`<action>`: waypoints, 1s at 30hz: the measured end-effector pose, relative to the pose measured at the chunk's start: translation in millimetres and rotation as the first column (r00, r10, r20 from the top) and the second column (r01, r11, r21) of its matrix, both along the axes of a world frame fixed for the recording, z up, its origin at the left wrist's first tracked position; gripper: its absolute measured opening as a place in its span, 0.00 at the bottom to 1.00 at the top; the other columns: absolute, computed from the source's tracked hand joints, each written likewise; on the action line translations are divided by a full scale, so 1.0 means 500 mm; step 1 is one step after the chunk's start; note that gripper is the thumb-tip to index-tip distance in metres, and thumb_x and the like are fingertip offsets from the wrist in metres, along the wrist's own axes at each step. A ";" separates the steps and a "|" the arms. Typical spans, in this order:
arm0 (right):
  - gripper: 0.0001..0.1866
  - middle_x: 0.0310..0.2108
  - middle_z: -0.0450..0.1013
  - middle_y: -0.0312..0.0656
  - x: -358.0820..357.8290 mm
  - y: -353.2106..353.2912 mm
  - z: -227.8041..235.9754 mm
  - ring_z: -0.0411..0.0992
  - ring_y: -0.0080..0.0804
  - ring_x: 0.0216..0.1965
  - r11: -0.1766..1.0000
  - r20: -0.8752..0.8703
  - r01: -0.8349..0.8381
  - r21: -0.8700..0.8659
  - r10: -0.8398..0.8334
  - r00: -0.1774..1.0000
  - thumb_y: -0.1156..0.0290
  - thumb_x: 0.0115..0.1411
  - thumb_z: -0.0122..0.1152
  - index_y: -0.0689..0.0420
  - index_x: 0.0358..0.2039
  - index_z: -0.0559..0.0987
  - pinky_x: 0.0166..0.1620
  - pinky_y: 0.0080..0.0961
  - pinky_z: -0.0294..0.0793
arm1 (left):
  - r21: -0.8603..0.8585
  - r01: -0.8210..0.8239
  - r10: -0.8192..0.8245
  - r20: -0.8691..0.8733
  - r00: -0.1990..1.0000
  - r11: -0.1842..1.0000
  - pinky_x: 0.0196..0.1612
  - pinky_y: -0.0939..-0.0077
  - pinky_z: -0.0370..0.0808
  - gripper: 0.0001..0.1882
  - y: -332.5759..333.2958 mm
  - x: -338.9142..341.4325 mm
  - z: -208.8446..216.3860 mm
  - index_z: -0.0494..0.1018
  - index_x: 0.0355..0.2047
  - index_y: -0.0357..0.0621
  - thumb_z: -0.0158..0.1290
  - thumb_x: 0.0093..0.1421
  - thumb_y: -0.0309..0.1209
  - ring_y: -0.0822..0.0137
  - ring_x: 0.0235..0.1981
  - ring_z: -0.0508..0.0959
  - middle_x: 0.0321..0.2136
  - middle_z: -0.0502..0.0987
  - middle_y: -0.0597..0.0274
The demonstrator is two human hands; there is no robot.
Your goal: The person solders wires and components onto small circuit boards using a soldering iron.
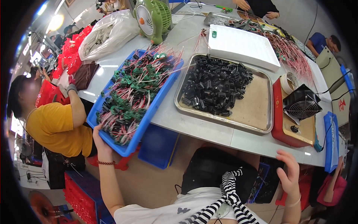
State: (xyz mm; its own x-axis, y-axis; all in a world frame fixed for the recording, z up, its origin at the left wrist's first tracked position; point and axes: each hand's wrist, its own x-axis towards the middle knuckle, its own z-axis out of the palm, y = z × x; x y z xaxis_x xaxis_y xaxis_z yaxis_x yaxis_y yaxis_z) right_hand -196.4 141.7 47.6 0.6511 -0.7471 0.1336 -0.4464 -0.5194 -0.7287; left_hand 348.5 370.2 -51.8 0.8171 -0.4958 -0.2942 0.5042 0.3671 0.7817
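My left hand [100, 143] grips the near left rim of a blue plastic tray [153, 112]. The tray overhangs the table's front edge and is heaped with small green circuit boards [128, 80] trailing red and white wires. Some of my left fingers are hidden against its side. My right hand [289, 175] is raised in front of the table edge, fingers apart, holding nothing. To the right of the blue tray lies a metal tray [257, 108] with a pile of small black plastic parts [216, 84] covering much of its left side.
A red box [278, 123] with a black fan [302, 104] stands at the right. Behind are a white foam tray [242, 44], wire bundles [291, 56] and a green fan [153, 18]. A yellow-shirted co-worker [56, 127] sits left. Another blue bin [158, 147] is below the table.
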 end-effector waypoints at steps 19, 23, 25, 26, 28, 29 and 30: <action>0.14 0.37 0.65 0.34 0.752 -0.110 -0.104 0.63 0.21 0.31 0.301 0.325 -0.223 0.927 -0.353 0.877 0.71 0.63 0.48 0.59 0.49 0.67 0.32 0.20 0.65 | 0.576 -0.370 -0.568 0.810 0.142 0.729 0.57 0.67 0.63 0.24 -0.158 0.023 0.245 0.64 0.54 0.31 0.50 0.58 0.26 0.53 0.54 0.70 0.52 0.69 0.43; 0.07 0.32 0.64 0.32 0.799 -0.141 -0.118 0.59 0.19 0.26 0.334 0.207 -0.028 0.942 -0.515 0.832 0.68 0.64 0.47 0.55 0.39 0.71 0.25 0.19 0.57 | 0.525 -0.336 -0.585 0.804 -0.105 0.782 0.54 0.67 0.65 0.17 -0.361 0.158 0.261 0.73 0.45 0.35 0.47 0.60 0.33 0.52 0.50 0.73 0.45 0.75 0.48; 0.09 0.32 0.64 0.34 0.814 -0.182 -0.161 0.60 0.22 0.29 0.593 0.227 0.059 0.803 -0.395 0.890 0.66 0.65 0.46 0.57 0.37 0.72 0.29 0.21 0.60 | 0.675 -0.308 -0.715 0.699 -0.024 0.670 0.54 0.67 0.66 0.20 -0.464 0.260 0.215 0.72 0.47 0.36 0.44 0.62 0.38 0.53 0.51 0.72 0.47 0.75 0.48; 0.11 0.32 0.65 0.36 0.821 -0.194 -0.175 0.62 0.24 0.33 0.803 0.203 0.101 0.588 -0.267 0.942 0.64 0.65 0.45 0.58 0.34 0.73 0.33 0.23 0.63 | 0.774 -0.242 -0.796 0.605 0.012 0.585 0.54 0.68 0.66 0.21 -0.510 0.310 0.188 0.72 0.48 0.36 0.42 0.63 0.40 0.54 0.50 0.72 0.46 0.75 0.49; 0.16 0.36 0.67 0.45 0.832 -0.197 -0.152 0.62 0.35 0.43 0.887 0.220 0.177 0.427 -0.292 0.931 0.60 0.63 0.46 0.60 0.31 0.76 0.47 0.29 0.63 | 0.856 -0.168 -0.865 0.500 0.034 0.489 0.54 0.70 0.66 0.23 -0.562 0.352 0.139 0.71 0.49 0.37 0.41 0.63 0.41 0.55 0.50 0.73 0.46 0.75 0.49; 0.16 0.40 0.67 0.49 0.833 -0.215 -0.144 0.59 0.40 0.48 0.927 0.120 0.137 0.350 -0.190 0.974 0.59 0.62 0.48 0.58 0.32 0.77 0.52 0.32 0.59 | 0.875 -0.067 -0.874 0.484 0.053 0.480 0.54 0.70 0.65 0.23 -0.588 0.345 0.123 0.71 0.49 0.37 0.40 0.64 0.42 0.55 0.50 0.72 0.46 0.75 0.50; 0.16 0.43 0.66 0.52 0.833 -0.230 -0.127 0.57 0.45 0.52 0.957 0.008 0.087 0.277 -0.093 0.996 0.58 0.61 0.49 0.57 0.32 0.79 0.57 0.36 0.55 | 0.883 0.038 -0.883 0.464 0.070 0.468 0.55 0.71 0.64 0.24 -0.608 0.337 0.117 0.71 0.50 0.37 0.39 0.64 0.44 0.56 0.49 0.72 0.46 0.75 0.50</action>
